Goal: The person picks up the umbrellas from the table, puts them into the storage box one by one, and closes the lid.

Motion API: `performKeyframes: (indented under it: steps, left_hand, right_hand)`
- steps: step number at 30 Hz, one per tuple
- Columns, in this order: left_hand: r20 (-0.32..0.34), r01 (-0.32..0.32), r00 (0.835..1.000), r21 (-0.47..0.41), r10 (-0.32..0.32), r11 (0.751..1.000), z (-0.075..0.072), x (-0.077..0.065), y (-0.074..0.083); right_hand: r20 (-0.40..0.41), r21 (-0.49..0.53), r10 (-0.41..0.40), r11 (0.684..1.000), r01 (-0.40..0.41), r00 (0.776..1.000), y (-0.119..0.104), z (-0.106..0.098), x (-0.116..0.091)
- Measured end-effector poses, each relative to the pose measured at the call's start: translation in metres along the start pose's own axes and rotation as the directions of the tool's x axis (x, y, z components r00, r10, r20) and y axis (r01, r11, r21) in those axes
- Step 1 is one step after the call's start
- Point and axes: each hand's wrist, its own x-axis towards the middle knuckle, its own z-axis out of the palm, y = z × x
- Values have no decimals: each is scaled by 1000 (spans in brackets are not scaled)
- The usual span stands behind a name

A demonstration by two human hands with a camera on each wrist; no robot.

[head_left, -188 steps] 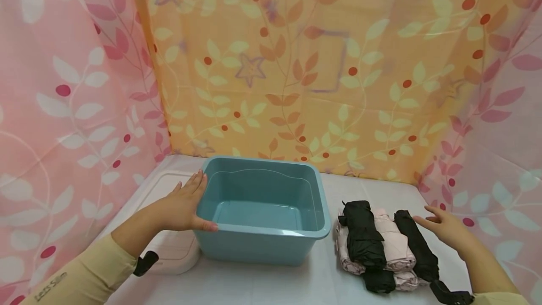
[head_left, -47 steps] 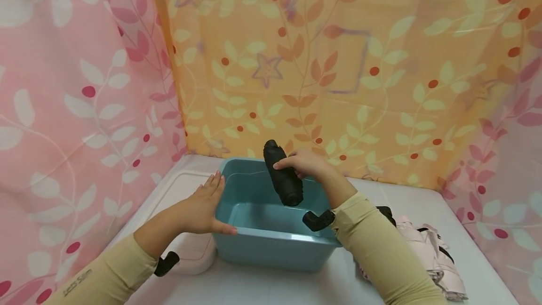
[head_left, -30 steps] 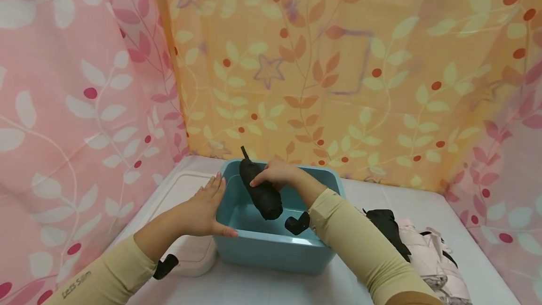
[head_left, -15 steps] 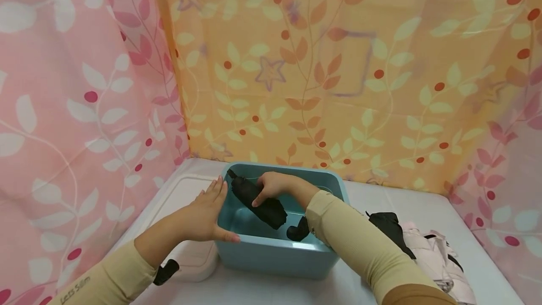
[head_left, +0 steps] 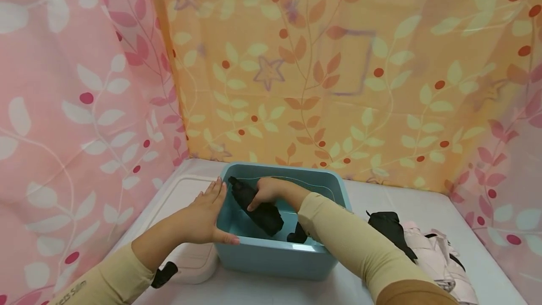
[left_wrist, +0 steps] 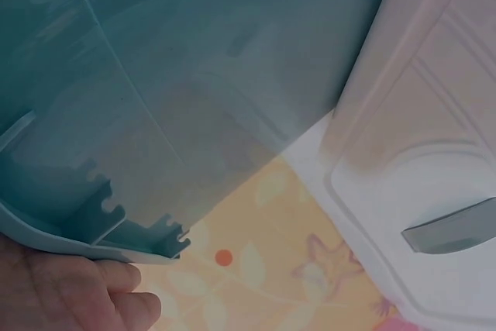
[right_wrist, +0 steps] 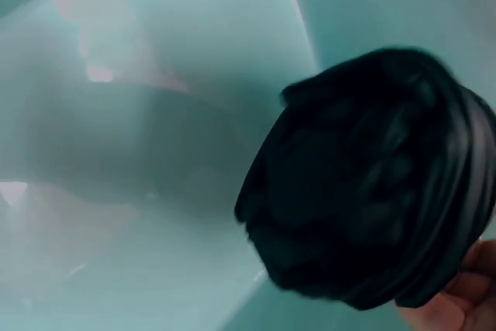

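Note:
A light blue plastic bin point(head_left: 279, 260) stands on the table, its open top facing up. My left hand point(head_left: 202, 215) rests at its left end, fingers straight along the rim and thumb on the front rim. In the left wrist view, fingertips point(left_wrist: 124, 292) show beside the bin's rim point(left_wrist: 85, 249). Inside the bin, my right hand point(head_left: 271, 192) grips a black folded umbrella point(head_left: 267, 220) around its middle. The umbrella lies slanted, its narrow end toward the back left corner. In the right wrist view, the umbrella's gathered fabric end point(right_wrist: 364, 184) hangs close over the bin floor point(right_wrist: 178, 153).
A white lid point(head_left: 195, 260) lies left of the bin, partly under my left arm. On the right sits a pile with a black umbrella point(head_left: 391, 232) and pale pink rolled bundles point(head_left: 432, 258), partly behind my right sleeve. Patterned cloth walls point(head_left: 271, 84) enclose the table.
My right hand has carried the black umbrella from the pile on the right to over the bin, then lowered it inside, tilting it toward the left. The left hand stays at the rim.

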Motion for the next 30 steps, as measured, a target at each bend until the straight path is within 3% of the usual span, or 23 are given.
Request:
performKeyframes:
  steps: [8,17,30]
  left_hand:
    - [5,-6,1000,7,6,1000,0,0,-1]
    - [4,-2,1000,3,2,1000,-1,-1,0]
    - [-6,-20,1000,-2,20,1000,1,-1,-1]
  right_hand:
    - [-1,127,84,988,-83,996,-15,13,4]
    - [-27,129,130,984,-126,991,-27,16,0]
    - [-19,218,162,964,-154,987,-34,16,-3]
